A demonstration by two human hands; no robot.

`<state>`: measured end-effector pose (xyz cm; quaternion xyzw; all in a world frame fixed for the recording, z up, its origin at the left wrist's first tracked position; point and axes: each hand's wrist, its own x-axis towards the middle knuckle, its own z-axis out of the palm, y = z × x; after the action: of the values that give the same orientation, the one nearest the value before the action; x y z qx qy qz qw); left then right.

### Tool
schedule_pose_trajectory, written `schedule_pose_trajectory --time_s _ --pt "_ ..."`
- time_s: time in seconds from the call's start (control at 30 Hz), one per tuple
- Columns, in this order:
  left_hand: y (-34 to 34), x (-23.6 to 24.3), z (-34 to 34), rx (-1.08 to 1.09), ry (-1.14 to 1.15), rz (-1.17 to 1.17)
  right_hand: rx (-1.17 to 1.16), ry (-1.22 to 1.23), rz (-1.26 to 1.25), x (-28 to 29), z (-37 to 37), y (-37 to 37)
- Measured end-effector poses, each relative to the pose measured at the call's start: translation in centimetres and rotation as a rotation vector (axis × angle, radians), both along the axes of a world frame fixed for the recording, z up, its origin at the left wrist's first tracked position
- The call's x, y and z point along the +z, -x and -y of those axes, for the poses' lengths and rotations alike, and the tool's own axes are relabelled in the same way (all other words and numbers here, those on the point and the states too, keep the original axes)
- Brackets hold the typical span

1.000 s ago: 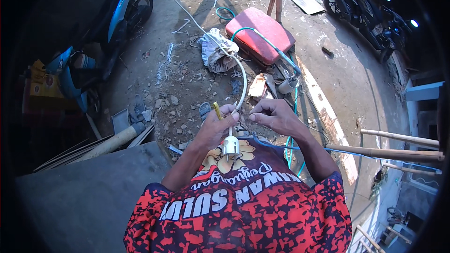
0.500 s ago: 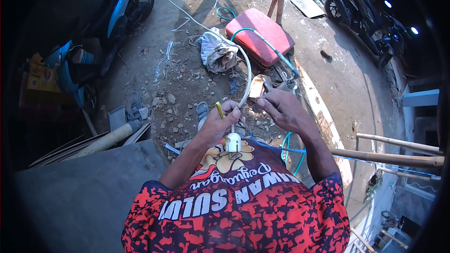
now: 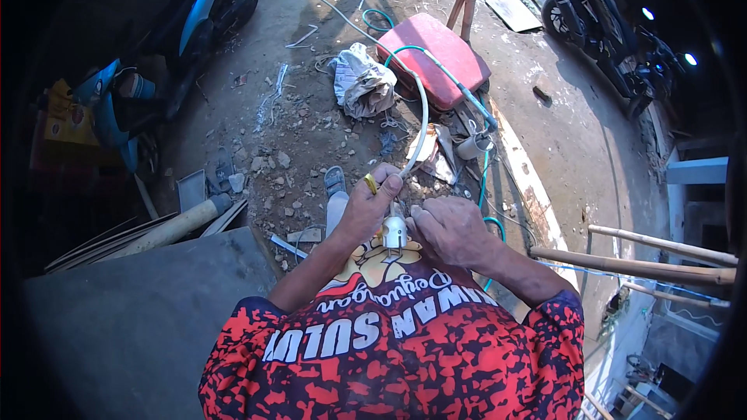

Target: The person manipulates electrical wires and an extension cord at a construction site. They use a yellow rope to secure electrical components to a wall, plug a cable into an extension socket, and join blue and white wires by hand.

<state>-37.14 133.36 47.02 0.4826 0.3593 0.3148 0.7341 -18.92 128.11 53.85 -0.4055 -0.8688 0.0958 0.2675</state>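
Observation:
A white electrical plug [image 3: 394,232] hangs prongs down in front of my chest. Its pale cable [image 3: 422,113] runs up and away across the yard. My left hand [image 3: 372,204] is closed around the cable just above the plug, the thumb pressed along it. A small yellow object [image 3: 371,183] sticks up between the fingers of that hand; its kind is unclear. Close to the plug's right side is my right hand [image 3: 455,232], its fingers curled in and the knuckles up. What those fingers hold, if anything, is hidden.
Ahead lie a crumpled sack [image 3: 364,82], a red seat-like box [image 3: 436,58] and a green hose [image 3: 484,179] among rubble. Motorbikes stand left [image 3: 194,23] and right [image 3: 599,23]. Bamboo poles [image 3: 638,266] reach in from the right; a grey slab [image 3: 156,288] lies near left.
My right hand has come down and inward, from apart at the upper right to beside the plug, its fingers curling. My left hand keeps its hold on the cable.

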Motion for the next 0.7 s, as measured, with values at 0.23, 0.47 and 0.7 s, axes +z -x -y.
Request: schedule_pose_trajectory --time_s 0.23,0.47,0.7 --pt "-0.1 0.0 -0.1 0.054 -0.038 -0.015 -0.174 0.71 -0.182 -2.4 -3.5 -3.0" --pt "-1.2 -0.6 -0.5 0.051 0.064 0.089 -0.275 0.161 -0.212 1.3 -3.9 -2.9" --pt "-1.0 0.9 -0.3 0.076 0.233 0.2 0.084 0.001 0.08 0.8 0.3 -1.2"
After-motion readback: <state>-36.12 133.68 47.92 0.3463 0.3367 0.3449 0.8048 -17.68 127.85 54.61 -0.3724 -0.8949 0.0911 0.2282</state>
